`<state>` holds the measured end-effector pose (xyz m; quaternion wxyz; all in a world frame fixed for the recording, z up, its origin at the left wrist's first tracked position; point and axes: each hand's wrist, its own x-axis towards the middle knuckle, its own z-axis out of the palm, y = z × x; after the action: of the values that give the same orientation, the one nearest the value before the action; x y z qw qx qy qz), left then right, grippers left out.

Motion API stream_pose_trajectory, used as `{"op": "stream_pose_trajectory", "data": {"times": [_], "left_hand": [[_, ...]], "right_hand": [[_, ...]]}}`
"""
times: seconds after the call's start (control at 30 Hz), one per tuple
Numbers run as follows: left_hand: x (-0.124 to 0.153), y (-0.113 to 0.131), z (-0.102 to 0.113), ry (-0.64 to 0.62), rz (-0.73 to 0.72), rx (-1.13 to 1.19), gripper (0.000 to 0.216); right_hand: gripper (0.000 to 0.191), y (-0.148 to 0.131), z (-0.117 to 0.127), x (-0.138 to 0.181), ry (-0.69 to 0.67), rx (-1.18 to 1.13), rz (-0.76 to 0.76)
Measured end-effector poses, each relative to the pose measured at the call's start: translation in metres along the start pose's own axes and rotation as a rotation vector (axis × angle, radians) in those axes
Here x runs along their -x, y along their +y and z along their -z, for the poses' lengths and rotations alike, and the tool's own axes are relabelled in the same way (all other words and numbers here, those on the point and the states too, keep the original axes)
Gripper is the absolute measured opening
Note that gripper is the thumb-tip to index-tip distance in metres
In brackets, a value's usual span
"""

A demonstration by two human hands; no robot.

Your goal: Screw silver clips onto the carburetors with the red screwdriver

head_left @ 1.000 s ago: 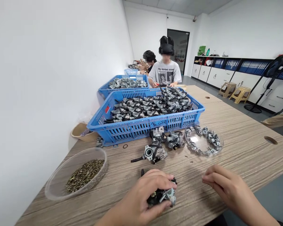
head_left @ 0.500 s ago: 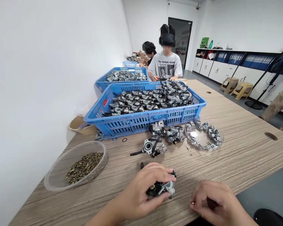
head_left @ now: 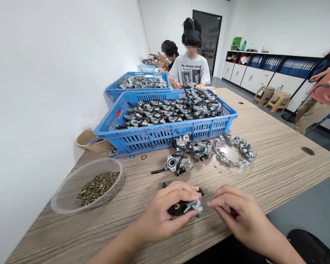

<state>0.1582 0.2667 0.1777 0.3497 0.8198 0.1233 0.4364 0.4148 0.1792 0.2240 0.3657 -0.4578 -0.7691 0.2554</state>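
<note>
My left hand (head_left: 165, 212) grips a small metal and black carburetor (head_left: 187, 208) just above the near edge of the wooden table (head_left: 275, 146). My right hand (head_left: 236, 212) is beside it on the right, fingers pinched together close to the carburetor's right end. A bit of red shows under those fingers; what they hold I cannot make out. Two more carburetors (head_left: 178, 163) lie on the table just beyond my hands.
A clear bowl of small brass screws (head_left: 93, 185) sits at the left. A clear dish of metal parts (head_left: 233, 150) sits right of centre. A blue crate of carburetors (head_left: 165, 123) stands behind, another crate (head_left: 140, 82) further back. Two people work at the far end; another person stands at the right.
My right hand has come in from the right and up to the carburetor, its fingers now pinched. The left hand keeps its hold. The view has tilted slightly down.
</note>
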Motion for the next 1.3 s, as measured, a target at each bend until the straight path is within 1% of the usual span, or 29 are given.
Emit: {"op": "stream_pose_trajectory", "data": {"times": [0.1,0.2,0.23,0.27,0.37,0.53,0.7,0.83,0.93,1.0,1.07,1.13,1.2,1.3], "left_hand": [[0.0,0.001,0.0,0.031,-0.026,-0.063,0.028],[0.0,0.003,0.002,0.081,-0.084,-0.184,0.025],[0.0,0.004,0.003,0.102,-0.104,-0.217,0.024],[0.0,0.005,0.004,0.122,-0.125,-0.24,0.025],[-0.002,0.012,0.005,0.157,-0.185,-0.262,0.024],[-0.009,0.028,-0.002,0.218,-0.248,-0.28,0.017],[-0.012,0.037,-0.007,0.246,-0.285,-0.263,0.015],[-0.004,0.038,-0.005,0.216,-0.287,-0.253,0.019],[0.005,0.039,-0.004,0.183,-0.306,-0.259,0.01],[0.011,0.042,-0.004,0.201,-0.311,-0.285,0.005],[0.017,0.044,-0.004,0.207,-0.29,-0.336,0.015],[0.022,0.045,-0.003,0.164,-0.292,-0.393,0.024],[0.025,0.043,0.0,0.081,-0.349,-0.45,0.024],[0.028,0.036,0.006,0.054,-0.445,-0.521,0.019]], "right_hand": [[0.021,-0.006,0.0,-0.003,-0.048,-0.018,-0.057],[0.033,-0.01,-0.003,-0.006,-0.037,-0.094,-0.128],[0.033,-0.011,-0.004,-0.006,-0.029,-0.117,-0.144],[0.029,-0.011,-0.005,-0.006,-0.021,-0.135,-0.152],[0.013,-0.015,-0.009,-0.003,0.019,-0.188,-0.13],[0.015,-0.029,-0.014,0.004,0.149,-0.264,-0.076],[0.014,-0.041,-0.017,0.006,0.21,-0.297,-0.038],[0.012,-0.045,-0.021,0.006,0.295,-0.335,-0.118],[0.013,-0.047,-0.023,0.007,0.297,-0.346,-0.141],[0.014,-0.049,-0.022,0.008,0.299,-0.329,-0.101],[0.017,-0.051,-0.021,0.008,0.288,-0.284,-0.029],[0.018,-0.054,-0.021,0.008,0.275,-0.253,-0.002],[0.017,-0.055,-0.02,0.009,0.264,-0.267,-0.035],[0.015,-0.055,-0.02,0.011,0.234,-0.286,-0.092]]}}
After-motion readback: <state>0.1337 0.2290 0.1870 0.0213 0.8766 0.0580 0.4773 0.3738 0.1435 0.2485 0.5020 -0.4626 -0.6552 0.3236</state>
